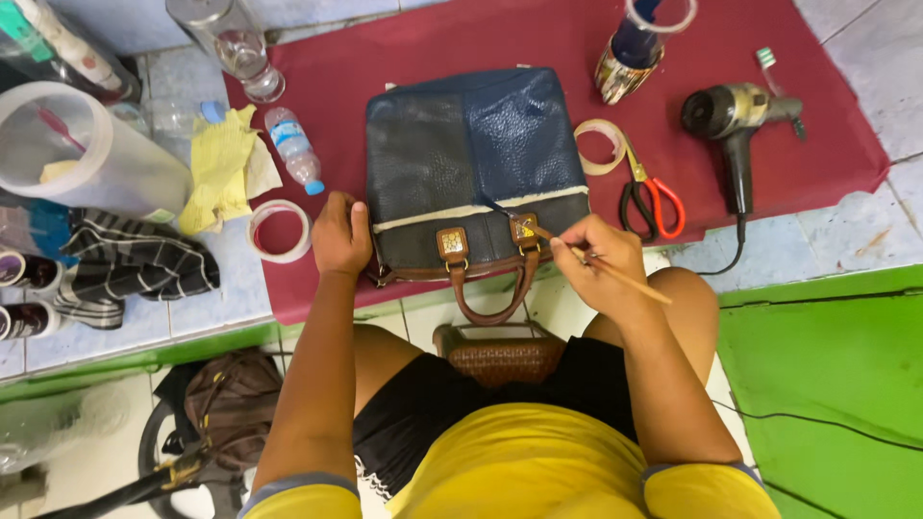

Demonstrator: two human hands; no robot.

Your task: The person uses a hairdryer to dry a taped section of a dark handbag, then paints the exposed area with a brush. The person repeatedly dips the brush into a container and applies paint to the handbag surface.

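Observation:
A dark blue leather handbag [471, 159] with a cream stripe, brown trim and brown handles lies flat on a dark red cloth [538, 43]. My left hand [341, 235] is closed into a fist and presses on the bag's lower left corner. My right hand [596, 259] holds a thin wooden-handled paintbrush [630, 282], its tip resting on the cream stripe near the right gold buckle. Part of the bag looks freshly painted a brighter blue.
Red-handled scissors [654, 202] and a tape roll [601, 144] lie right of the bag, a hair dryer [735, 120] further right. A second tape roll [281, 231], a small bottle [293, 149], a yellow rag [223, 168] and plastic containers sit left. A brown woven bag [500, 356] rests between my knees.

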